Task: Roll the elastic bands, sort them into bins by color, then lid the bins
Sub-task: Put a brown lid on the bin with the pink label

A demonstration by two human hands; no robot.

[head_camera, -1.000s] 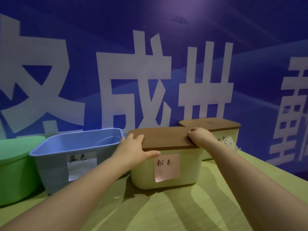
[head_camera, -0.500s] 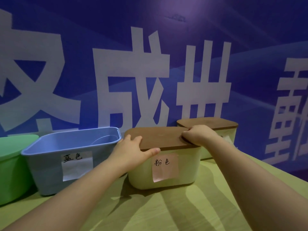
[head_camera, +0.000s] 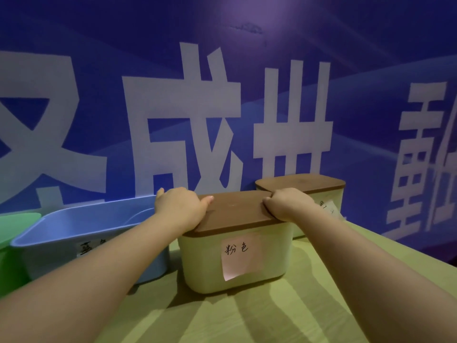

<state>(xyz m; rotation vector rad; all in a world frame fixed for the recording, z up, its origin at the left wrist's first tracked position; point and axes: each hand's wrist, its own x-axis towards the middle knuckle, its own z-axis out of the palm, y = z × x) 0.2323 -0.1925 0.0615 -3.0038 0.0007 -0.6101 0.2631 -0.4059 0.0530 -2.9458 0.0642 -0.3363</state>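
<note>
A cream bin [head_camera: 202, 263] with a pink note stands at the centre of the table, and a brown lid [head_camera: 235, 211] lies on it. My left hand [head_camera: 180, 206] grips the lid's left end, thumb on top and fingers curled over the edge. At the lid's right end my right hand [head_camera: 286, 204] grips it with curled fingers. The blue bin [head_camera: 74, 229] to the left stands without a lid, and my left forearm hides part of its white label. No elastic bands show.
A green bin [head_camera: 12, 263] with a green lid sits at the far left edge. A second cream bin [head_camera: 336, 199] with a brown lid stands behind on the right. The blue printed wall runs close behind the bins. Yellow-green table surface [head_camera: 247, 318] lies in front.
My left hand has slid from the lid's front left corner back along its left end. The right hand stays on the right end. The view has drawn closer to the bins.
</note>
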